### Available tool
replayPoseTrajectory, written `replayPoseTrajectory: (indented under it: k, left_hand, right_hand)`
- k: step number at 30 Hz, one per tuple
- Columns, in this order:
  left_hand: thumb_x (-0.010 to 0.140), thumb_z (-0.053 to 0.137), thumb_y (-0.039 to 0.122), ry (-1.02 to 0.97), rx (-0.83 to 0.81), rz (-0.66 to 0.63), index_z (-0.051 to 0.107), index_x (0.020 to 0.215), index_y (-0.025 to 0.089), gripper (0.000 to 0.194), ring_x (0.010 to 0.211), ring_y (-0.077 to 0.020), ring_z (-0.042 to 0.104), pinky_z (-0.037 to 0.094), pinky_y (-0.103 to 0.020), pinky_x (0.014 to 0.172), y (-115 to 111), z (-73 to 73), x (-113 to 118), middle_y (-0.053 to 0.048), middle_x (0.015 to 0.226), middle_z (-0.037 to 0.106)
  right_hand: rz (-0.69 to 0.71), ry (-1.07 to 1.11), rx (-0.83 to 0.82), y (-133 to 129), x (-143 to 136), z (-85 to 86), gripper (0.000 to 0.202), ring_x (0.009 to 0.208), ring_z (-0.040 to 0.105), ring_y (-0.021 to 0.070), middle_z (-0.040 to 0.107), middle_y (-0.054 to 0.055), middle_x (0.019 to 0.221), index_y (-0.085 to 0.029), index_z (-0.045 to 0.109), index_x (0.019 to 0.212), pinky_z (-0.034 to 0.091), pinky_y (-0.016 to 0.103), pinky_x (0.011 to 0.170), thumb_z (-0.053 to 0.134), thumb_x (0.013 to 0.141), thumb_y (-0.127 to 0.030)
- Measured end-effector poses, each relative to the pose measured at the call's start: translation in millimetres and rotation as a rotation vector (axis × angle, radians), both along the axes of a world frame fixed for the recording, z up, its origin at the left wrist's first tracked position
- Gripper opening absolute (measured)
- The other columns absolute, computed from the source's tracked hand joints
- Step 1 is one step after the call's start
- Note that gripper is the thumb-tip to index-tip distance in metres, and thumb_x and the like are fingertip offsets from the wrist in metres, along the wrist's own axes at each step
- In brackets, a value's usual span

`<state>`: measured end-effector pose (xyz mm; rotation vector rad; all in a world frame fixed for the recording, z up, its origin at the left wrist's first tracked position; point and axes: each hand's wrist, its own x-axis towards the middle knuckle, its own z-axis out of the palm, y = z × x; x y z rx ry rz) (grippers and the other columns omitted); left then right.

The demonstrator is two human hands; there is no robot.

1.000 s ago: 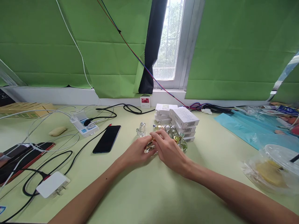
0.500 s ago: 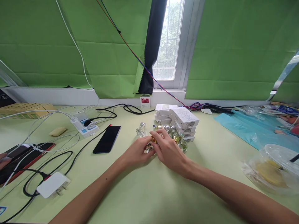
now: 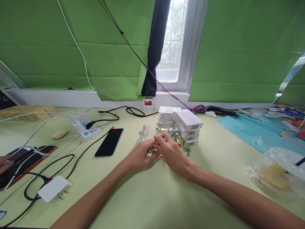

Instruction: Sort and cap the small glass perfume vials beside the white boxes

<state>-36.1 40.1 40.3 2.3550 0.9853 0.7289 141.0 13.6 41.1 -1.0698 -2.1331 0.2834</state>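
Several small clear glass bottles with gold and silver tops, like perfume bottles (image 3: 186, 149), stand in a tight group at the middle of the table. My left hand (image 3: 141, 154) curls its fingers around a glass bottle (image 3: 151, 151) at the group's near left side. From the right, my right hand (image 3: 171, 152) reaches over, its fingertips closed on the gold top (image 3: 156, 142) of that same bottle. My fingers hide most of this bottle and some of those behind it. One clear bottle (image 3: 145, 132) stands apart, just beyond my left hand.
White boxes (image 3: 189, 121) are stacked behind the bottles. Left lie a black phone (image 3: 109, 142), a power strip (image 3: 86, 128), cables and a white charger (image 3: 54, 189). Another person's hand (image 3: 5, 164) shows at the left edge. A plastic food container (image 3: 278, 173) sits right.
My right fingers have shifted slightly around the gold top. My left hand stays almost in place. The other person's hand at the left edge has come slightly further into view.
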Motion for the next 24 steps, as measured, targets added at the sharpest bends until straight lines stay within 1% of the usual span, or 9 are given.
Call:
replayPoseTrajectory:
  k: [3,7,8,12,17,21,24]
  left_hand:
    - [0.089,0.057,0.023,0.015,0.008,0.01,0.058,0.087,0.019,0.005,0.075,-0.0139,0.058,0.041,-0.026,0.065,1.2,-0.7,-0.7,0.0,0.087,0.067]
    - [0.087,0.056,0.019,0.009,0.023,0.014,0.059,0.088,0.019,0.003,0.074,-0.0141,0.058,0.041,-0.026,0.065,1.4,-1.8,-0.6,0.0,0.087,0.067]
    - [0.088,0.056,0.019,0.006,0.022,0.01,0.059,0.089,0.019,0.004,0.075,-0.0143,0.059,0.041,-0.026,0.065,1.3,-1.6,-0.6,-0.001,0.087,0.067]
    - [0.089,0.057,0.024,0.016,0.012,0.018,0.058,0.087,0.019,0.006,0.076,-0.0152,0.059,0.042,-0.026,0.064,0.2,0.3,-0.3,-0.002,0.088,0.068]
    - [0.09,0.056,0.025,0.01,0.011,0.02,0.059,0.088,0.019,0.006,0.077,-0.0155,0.059,0.043,-0.027,0.065,-0.5,-0.1,0.2,-0.002,0.089,0.068]
    - [0.091,0.056,0.027,0.022,0.022,0.015,0.059,0.088,0.02,0.008,0.076,-0.0151,0.058,0.043,-0.027,0.065,0.8,-3.0,-0.5,-0.001,0.087,0.067]
    - [0.091,0.056,0.026,0.033,0.022,0.012,0.058,0.087,0.02,0.007,0.075,-0.0146,0.057,0.042,-0.027,0.065,2.2,-4.3,-1.1,-0.001,0.087,0.066]
  right_hand:
    - [0.003,0.024,-0.02,-1.4,-0.1,3.6,0.014,0.074,0.062,0.0126,0.052,0.007,0.107,-0.02,0.052,0.111,0.054,0.028,0.065,0.043,0.102,-0.016]
    - [0.019,0.017,-0.004,-3.4,0.5,6.3,0.028,0.079,0.063,0.0153,0.052,0.011,0.116,-0.019,0.048,0.126,0.057,0.032,0.069,0.045,0.099,-0.012]
    - [0.023,0.007,0.0,-3.6,0.7,6.3,0.029,0.079,0.063,0.0153,0.052,0.011,0.115,-0.019,0.048,0.126,0.057,0.032,0.069,0.044,0.099,-0.011]
    - [0.021,-0.015,-0.005,-2.9,0.5,5.3,0.021,0.076,0.062,0.0143,0.051,0.008,0.107,-0.018,0.051,0.115,0.056,0.031,0.068,0.04,0.099,-0.009]
    - [0.011,0.013,-0.025,-1.0,0.0,2.7,0.014,0.078,0.063,0.0141,0.051,0.006,0.104,-0.02,0.052,0.108,0.055,0.028,0.068,0.043,0.101,-0.012]
    - [0.005,0.028,-0.015,1.1,0.6,-1.1,0.012,0.077,0.063,0.0137,0.051,0.005,0.104,-0.021,0.053,0.107,0.055,0.027,0.066,0.045,0.101,-0.014]
    - [0.005,0.04,-0.007,0.8,0.7,-1.1,0.015,0.076,0.063,0.0137,0.052,0.006,0.104,-0.021,0.053,0.111,0.056,0.028,0.067,0.045,0.101,-0.014]
